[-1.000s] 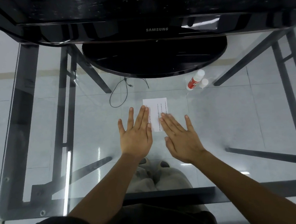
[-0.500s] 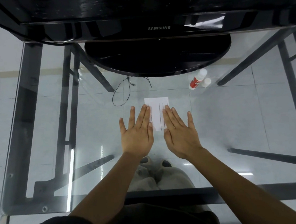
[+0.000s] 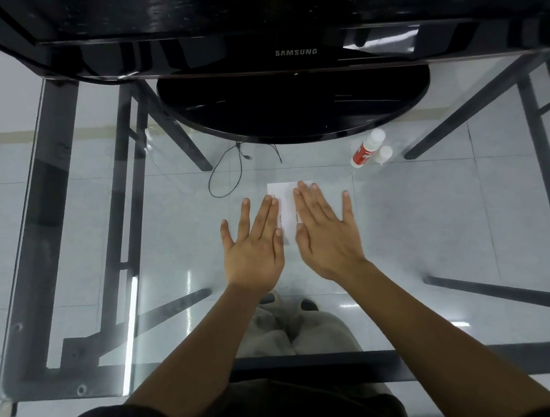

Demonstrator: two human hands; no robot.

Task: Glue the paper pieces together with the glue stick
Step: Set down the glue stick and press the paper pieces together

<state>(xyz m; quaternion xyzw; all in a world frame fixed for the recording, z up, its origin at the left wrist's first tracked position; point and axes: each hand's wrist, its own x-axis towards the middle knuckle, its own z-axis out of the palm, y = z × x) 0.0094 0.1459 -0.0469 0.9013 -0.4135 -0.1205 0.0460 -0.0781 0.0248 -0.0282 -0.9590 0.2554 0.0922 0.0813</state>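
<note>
Right hand (image 3: 326, 234) has slid up and toward frame centre over the last second, its fingers (image 3: 306, 203) now covering the right half of the paper (image 3: 286, 207). Left hand (image 3: 256, 242) edged slightly inward; less of the sheet shows between both hands.

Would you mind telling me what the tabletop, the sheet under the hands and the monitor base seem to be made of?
The tabletop looks like clear glass: the floor tiles, the frame and the person's feet show through it, and it reflects lights. The sheet looks like thin matte white paper with printed lines. The monitor base looks like glossy black plastic, judging by its streaky reflections, though that is less certain.
</note>
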